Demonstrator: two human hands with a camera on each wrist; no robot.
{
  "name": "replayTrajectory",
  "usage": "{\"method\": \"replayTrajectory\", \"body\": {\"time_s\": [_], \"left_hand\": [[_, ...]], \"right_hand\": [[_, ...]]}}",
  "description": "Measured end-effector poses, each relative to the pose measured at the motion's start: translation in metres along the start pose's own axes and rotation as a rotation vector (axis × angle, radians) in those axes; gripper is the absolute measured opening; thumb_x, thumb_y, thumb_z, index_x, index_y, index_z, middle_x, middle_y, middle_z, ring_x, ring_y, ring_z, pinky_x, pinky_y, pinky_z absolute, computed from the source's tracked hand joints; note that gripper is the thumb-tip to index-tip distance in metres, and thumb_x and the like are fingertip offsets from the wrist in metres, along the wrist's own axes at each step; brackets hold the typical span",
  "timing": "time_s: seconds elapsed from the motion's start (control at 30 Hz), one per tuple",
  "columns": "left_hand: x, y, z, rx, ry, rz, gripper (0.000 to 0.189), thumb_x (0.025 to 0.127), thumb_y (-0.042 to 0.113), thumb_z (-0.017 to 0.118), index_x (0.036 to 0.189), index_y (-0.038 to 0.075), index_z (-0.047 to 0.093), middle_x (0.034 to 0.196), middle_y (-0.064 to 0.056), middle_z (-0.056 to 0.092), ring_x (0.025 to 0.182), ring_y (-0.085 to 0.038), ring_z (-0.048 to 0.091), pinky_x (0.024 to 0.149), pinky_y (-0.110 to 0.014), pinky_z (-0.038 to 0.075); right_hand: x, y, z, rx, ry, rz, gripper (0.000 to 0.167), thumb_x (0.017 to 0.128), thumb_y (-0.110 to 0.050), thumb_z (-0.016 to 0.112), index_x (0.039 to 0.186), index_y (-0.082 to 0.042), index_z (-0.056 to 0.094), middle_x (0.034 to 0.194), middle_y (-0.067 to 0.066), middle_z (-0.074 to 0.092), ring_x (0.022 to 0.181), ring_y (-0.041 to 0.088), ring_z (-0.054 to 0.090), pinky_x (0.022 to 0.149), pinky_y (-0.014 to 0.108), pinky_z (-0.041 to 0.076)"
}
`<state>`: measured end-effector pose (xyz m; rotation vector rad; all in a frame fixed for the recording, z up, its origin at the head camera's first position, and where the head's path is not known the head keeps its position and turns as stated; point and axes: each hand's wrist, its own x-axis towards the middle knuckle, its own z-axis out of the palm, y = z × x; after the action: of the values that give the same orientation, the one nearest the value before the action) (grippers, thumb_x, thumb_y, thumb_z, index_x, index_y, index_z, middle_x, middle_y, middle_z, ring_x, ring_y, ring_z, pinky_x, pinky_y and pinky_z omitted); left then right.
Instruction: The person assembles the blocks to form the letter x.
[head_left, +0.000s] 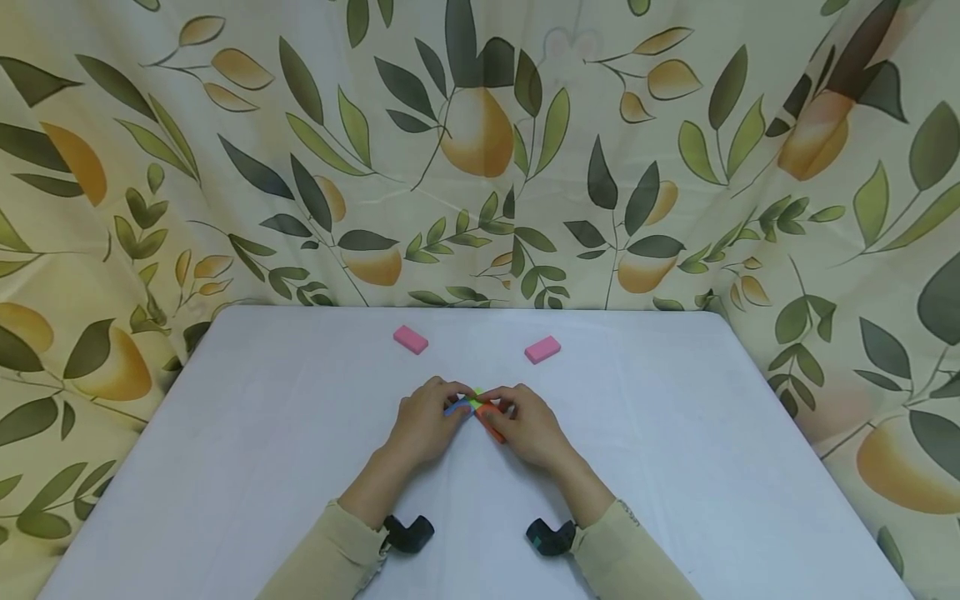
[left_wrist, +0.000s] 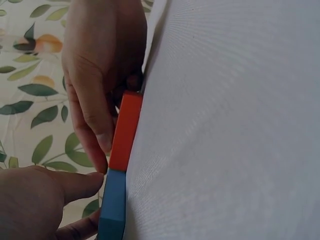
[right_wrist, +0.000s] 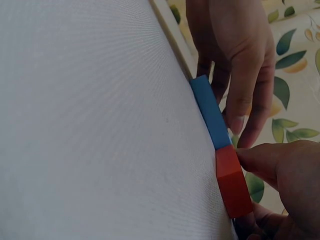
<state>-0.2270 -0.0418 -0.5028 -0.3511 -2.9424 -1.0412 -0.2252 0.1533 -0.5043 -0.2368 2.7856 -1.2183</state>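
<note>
Near the middle of the table, my left hand (head_left: 429, 422) holds a blue block (left_wrist: 114, 205) between thumb and fingers. An orange-red block (right_wrist: 233, 182) is gripped the same way by my right hand (head_left: 529, 427). Both blocks lie flat on the white cloth, their near ends meeting at an angle. Between the fingertips of the two hands shows a bit of a yellow-green piece (head_left: 477, 393), mostly hidden by the fingers. In the left wrist view the orange-red and blue blocks line up end to end.
Beyond the hands lie two pink blocks, one at the left (head_left: 411, 339) and one at the right (head_left: 543, 349). A white cloth covers the table (head_left: 225, 467). Behind it hangs a curtain (head_left: 480, 208) printed with leaves and fruit. Dark wrist cameras sit below both wrists.
</note>
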Motion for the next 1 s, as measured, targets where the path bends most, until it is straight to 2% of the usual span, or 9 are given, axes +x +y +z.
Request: {"method": "replayTrajectory", "body": {"time_s": [0.37,0.7,1.0], "left_hand": [[0.0012,-0.0038,0.0006,-0.001,0.013,0.011,0.022,0.097,0.027,0.073,0.119,0.029,0.076,0.099,0.004,0.065,0.084,-0.011,0.056,0.078,-0.037,0.038],[0.0005,-0.0032,-0.0002,-0.054,0.018,-0.007,0.019,0.097,0.027,0.074,0.115,0.026,0.079,0.098,0.007,0.065,0.083,-0.011,0.055,0.077,-0.036,0.035],[0.0009,-0.0087,0.0026,-0.093,0.03,-0.014,0.017,0.096,0.027,0.074,0.112,0.029,0.08,0.098,0.008,0.066,0.083,-0.009,0.055,0.08,-0.037,0.036]], "right_hand": [[0.0015,-0.001,0.0014,-0.013,-0.008,0.011,0.023,0.097,-0.022,0.073,0.118,-0.029,0.076,0.094,0.0,0.06,0.081,0.015,0.054,0.068,0.031,0.044],[0.0006,-0.002,0.0006,-0.011,-0.001,-0.003,0.023,0.097,-0.019,0.073,0.117,-0.028,0.077,0.093,0.0,0.06,0.079,0.014,0.053,0.066,0.03,0.043],[0.0002,-0.0001,0.0016,-0.006,0.0,-0.023,0.02,0.097,-0.026,0.073,0.116,-0.028,0.077,0.094,-0.001,0.061,0.076,0.013,0.054,0.065,0.029,0.045]]}}
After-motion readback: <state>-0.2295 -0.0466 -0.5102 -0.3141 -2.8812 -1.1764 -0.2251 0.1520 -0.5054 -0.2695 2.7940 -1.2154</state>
